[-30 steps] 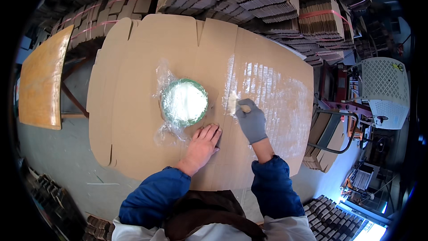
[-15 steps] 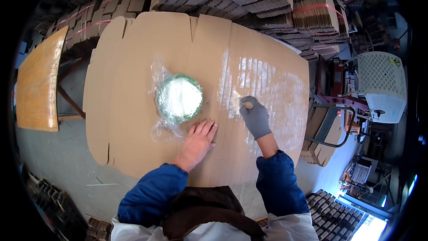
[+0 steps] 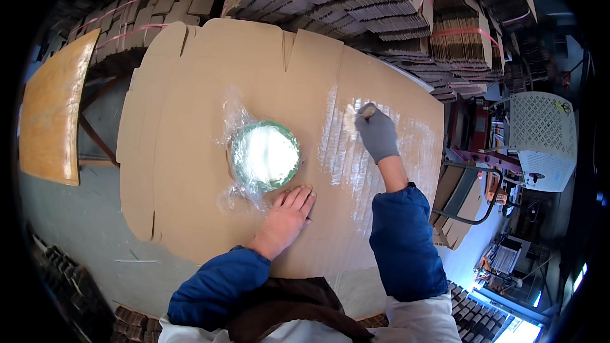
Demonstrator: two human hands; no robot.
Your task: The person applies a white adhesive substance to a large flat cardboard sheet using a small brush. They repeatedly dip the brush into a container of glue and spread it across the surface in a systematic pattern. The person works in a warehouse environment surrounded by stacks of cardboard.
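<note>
Holding white paste, plastic-lined bowl (image 3: 265, 155) — left hand (image 3: 287, 211) flat beside, gloved right hand (image 3: 377, 132) gripping brush (image 3: 357, 114).

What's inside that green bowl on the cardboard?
The green bowl holds something white and glossy, filling it nearly to the rim. Crinkled clear plastic lines it and spills over the edge onto the cardboard sheet, so the bowl's bottom is hidden.

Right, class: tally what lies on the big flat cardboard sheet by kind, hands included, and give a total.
Bare hand: 1, the left hand, flat on the sheet
Gloved hand: 1, the right hand, with a brush in its grip
Brush: 1
Green bowl in clear plastic: 1
Total: 4
</note>
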